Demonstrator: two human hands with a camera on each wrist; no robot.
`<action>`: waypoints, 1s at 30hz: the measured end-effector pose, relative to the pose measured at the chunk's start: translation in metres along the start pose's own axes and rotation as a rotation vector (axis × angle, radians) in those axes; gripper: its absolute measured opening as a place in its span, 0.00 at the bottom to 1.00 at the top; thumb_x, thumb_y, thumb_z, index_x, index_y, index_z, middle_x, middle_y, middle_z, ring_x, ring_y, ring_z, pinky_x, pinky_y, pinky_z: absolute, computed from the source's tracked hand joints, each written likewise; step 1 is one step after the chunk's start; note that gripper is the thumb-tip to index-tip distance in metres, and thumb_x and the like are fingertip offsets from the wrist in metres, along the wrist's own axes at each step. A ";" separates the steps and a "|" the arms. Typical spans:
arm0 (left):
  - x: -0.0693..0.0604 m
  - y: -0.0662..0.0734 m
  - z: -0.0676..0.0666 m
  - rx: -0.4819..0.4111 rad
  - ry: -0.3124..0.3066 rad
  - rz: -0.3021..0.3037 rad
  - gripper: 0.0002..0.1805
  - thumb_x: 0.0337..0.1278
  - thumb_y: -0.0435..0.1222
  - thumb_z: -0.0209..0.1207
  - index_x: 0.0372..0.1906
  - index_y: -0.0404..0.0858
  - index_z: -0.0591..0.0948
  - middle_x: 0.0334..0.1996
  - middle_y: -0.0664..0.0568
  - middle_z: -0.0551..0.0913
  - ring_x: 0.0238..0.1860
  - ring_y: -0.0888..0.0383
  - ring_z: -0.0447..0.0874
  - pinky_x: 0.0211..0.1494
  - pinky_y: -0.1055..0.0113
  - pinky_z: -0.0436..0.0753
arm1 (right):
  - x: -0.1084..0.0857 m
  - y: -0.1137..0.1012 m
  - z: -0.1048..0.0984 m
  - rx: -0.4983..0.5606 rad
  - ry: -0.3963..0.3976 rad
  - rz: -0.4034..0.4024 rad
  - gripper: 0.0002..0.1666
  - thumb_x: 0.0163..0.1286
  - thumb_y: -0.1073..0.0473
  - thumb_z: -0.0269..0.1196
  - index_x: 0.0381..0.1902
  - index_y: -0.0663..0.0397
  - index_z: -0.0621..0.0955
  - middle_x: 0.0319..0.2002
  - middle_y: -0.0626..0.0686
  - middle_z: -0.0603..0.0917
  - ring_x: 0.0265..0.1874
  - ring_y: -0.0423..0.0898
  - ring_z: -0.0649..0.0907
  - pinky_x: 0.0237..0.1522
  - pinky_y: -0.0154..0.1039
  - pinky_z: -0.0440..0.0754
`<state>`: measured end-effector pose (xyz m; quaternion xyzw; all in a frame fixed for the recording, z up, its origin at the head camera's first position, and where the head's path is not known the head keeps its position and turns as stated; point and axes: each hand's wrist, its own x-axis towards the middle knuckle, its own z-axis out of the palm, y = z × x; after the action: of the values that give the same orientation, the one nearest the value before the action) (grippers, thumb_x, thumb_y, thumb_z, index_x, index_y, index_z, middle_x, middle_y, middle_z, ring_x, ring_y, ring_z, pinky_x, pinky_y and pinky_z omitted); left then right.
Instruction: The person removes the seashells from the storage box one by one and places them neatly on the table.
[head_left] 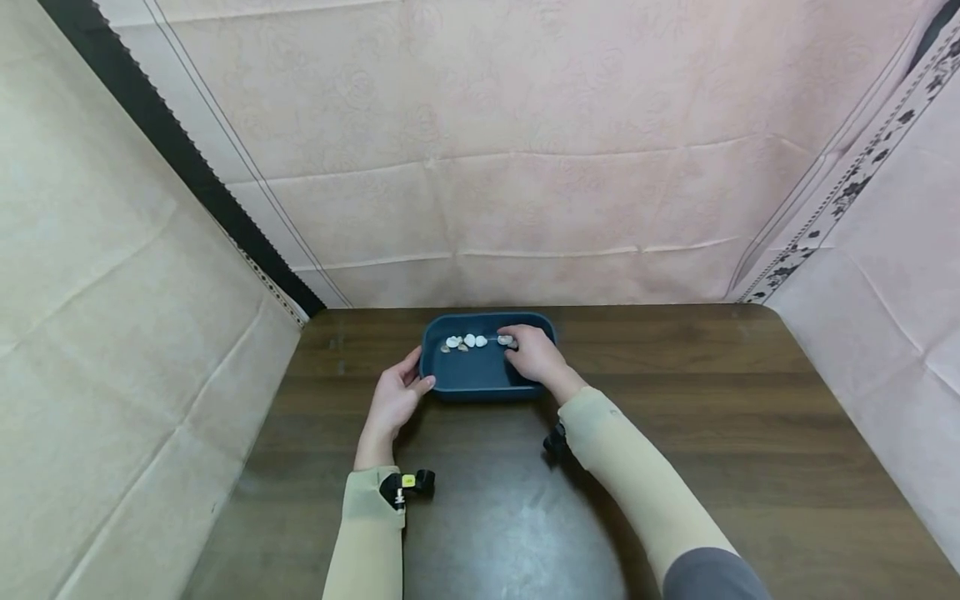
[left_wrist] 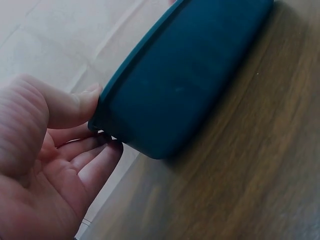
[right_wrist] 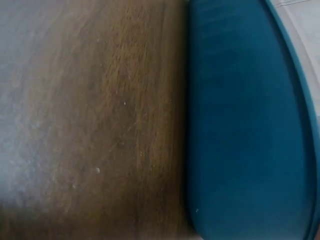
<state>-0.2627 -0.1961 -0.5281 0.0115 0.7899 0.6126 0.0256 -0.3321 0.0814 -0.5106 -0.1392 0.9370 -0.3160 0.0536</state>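
My left hand (head_left: 393, 400) is clamped on the left end of the tray (head_left: 480, 392), set on the table (head_left: 480, 467). Inside it, my right hand (head_left: 536, 354) is at the white pieces (head_left: 470, 340); whether it pinches any, I cannot tell. Recommended: steady the tray, handle pieces lightly. The left-wrist view shows my palm (left_wrist: 50, 205), hidden in the head view.

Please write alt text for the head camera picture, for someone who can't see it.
A person's left hand grips the left edge of a blue tray on a wooden table, while the right hand reaches inside, where small white pieces lie. Behind is pale cloth.
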 end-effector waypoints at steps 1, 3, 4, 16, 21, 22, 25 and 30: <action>0.000 0.000 0.000 0.001 0.000 0.001 0.36 0.75 0.28 0.63 0.83 0.35 0.65 0.81 0.41 0.66 0.78 0.42 0.68 0.76 0.49 0.71 | 0.001 0.000 0.000 -0.009 -0.001 0.007 0.25 0.80 0.63 0.63 0.72 0.53 0.80 0.72 0.58 0.79 0.70 0.54 0.78 0.75 0.56 0.73; 0.000 0.000 0.000 0.006 -0.001 0.003 0.36 0.75 0.28 0.63 0.82 0.35 0.66 0.81 0.41 0.66 0.78 0.43 0.67 0.77 0.49 0.71 | 0.002 -0.001 0.001 -0.023 -0.008 0.025 0.26 0.80 0.63 0.64 0.73 0.52 0.80 0.73 0.57 0.78 0.70 0.54 0.77 0.75 0.57 0.73; 0.000 -0.001 -0.001 0.008 -0.002 0.003 0.36 0.75 0.28 0.63 0.82 0.35 0.66 0.81 0.42 0.66 0.79 0.43 0.67 0.77 0.49 0.70 | 0.002 -0.001 0.001 -0.033 -0.014 0.033 0.26 0.80 0.63 0.64 0.73 0.51 0.80 0.73 0.57 0.78 0.71 0.54 0.77 0.75 0.57 0.72; -0.001 -0.002 -0.003 0.022 0.002 -0.001 0.36 0.75 0.29 0.64 0.82 0.37 0.67 0.81 0.43 0.66 0.79 0.44 0.67 0.77 0.50 0.70 | 0.006 -0.003 0.004 -0.060 -0.037 0.045 0.25 0.82 0.62 0.61 0.73 0.53 0.79 0.67 0.57 0.83 0.62 0.52 0.82 0.70 0.55 0.79; -0.001 -0.003 -0.002 -0.026 -0.014 0.006 0.36 0.74 0.28 0.64 0.82 0.35 0.66 0.82 0.42 0.64 0.79 0.43 0.65 0.76 0.51 0.71 | 0.008 -0.004 0.005 -0.081 -0.013 0.040 0.23 0.82 0.61 0.61 0.72 0.55 0.80 0.60 0.56 0.87 0.54 0.50 0.85 0.63 0.51 0.84; -0.001 -0.004 -0.002 -0.038 -0.018 0.007 0.37 0.74 0.27 0.63 0.82 0.34 0.65 0.82 0.41 0.64 0.79 0.43 0.65 0.76 0.51 0.72 | 0.008 -0.004 0.005 -0.094 -0.009 0.038 0.23 0.81 0.62 0.61 0.71 0.55 0.81 0.60 0.56 0.87 0.54 0.50 0.85 0.63 0.51 0.84; -0.001 -0.004 -0.003 -0.062 -0.026 0.011 0.37 0.74 0.27 0.63 0.82 0.34 0.65 0.82 0.40 0.63 0.80 0.42 0.64 0.75 0.52 0.72 | 0.009 -0.003 0.006 -0.138 0.008 0.026 0.21 0.81 0.62 0.61 0.68 0.57 0.83 0.59 0.56 0.87 0.53 0.50 0.83 0.62 0.49 0.83; 0.000 -0.004 -0.003 -0.073 -0.026 0.004 0.37 0.74 0.26 0.63 0.82 0.34 0.65 0.82 0.40 0.64 0.79 0.43 0.64 0.74 0.52 0.73 | 0.009 -0.002 0.007 -0.168 0.026 0.003 0.20 0.80 0.63 0.61 0.66 0.58 0.85 0.62 0.58 0.84 0.62 0.54 0.81 0.67 0.51 0.80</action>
<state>-0.2626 -0.1999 -0.5314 0.0200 0.7665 0.6410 0.0352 -0.3390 0.0726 -0.5152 -0.1377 0.9610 -0.2381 0.0298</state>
